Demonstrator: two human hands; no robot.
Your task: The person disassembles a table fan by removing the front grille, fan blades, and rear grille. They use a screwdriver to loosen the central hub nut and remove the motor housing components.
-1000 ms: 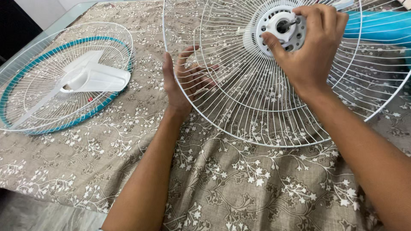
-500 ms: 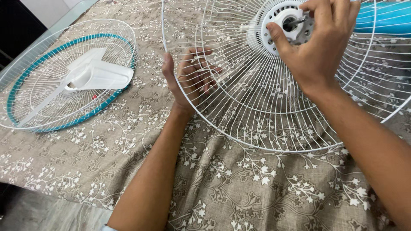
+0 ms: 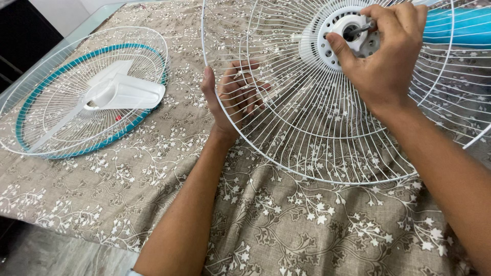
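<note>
In the upper right of the frame, the white wire fan guard (image 3: pixel 327 117) looks light, springy and easily bent. The left hand (image 3: pixel 232 99) braces its rim, fingers spread open behind the wires; the right hand (image 3: pixel 386 56) grips the stiff white hub (image 3: pixel 343 37), the safest hold.

A large round white wire fan guard (image 3: pixel 317 128) stands tilted on its lower rim at the right of the scene, its thin spokes fanning out from a white plastic hub (image 3: pixel 343 36) with a ring of small holes, high at the far side. A short metal shaft (image 3: pixel 358 30) pokes from the hub's middle. Behind the guard on the far right lies the teal fan body (image 3: pixel 455 25). The guard's near edge rests on the brown floral cloth (image 3: pixel 286 225).
</note>
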